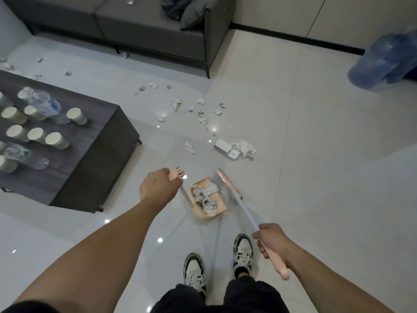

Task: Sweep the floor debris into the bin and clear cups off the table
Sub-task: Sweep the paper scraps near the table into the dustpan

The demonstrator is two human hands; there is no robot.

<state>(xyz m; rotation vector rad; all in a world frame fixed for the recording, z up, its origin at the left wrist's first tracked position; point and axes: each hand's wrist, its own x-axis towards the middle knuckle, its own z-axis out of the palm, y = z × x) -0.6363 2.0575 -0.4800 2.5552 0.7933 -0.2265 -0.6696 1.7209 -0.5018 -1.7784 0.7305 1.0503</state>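
Sweeping floor debris into dustpan, cups untouched on desk.

Pink dustpan (208,201) on floor just ahead of shoes (242,253), already loaded with crumpled paper scraps (206,195). Pink-headed broom (228,184) at dustpan's right edge, long axis running from head down-right along pale shaft to pink grip. Right hand (272,241) clamped around broom grip, fingers fully curled. Left hand (159,186) closed on top of dustpan's upright handle (178,173), fist tight. Hands well apart. More loose debris (203,114) scattered on floor beyond dustpan, plus small white box (225,147) beside crumpled tissue. Dark desk (108,141) at left carrying upright paper cups (56,140) in rows, contents not visible, and plastic bottles (42,102) lying among them. Grey sofa (140,28) behind, blue water jug (383,59) at far right.
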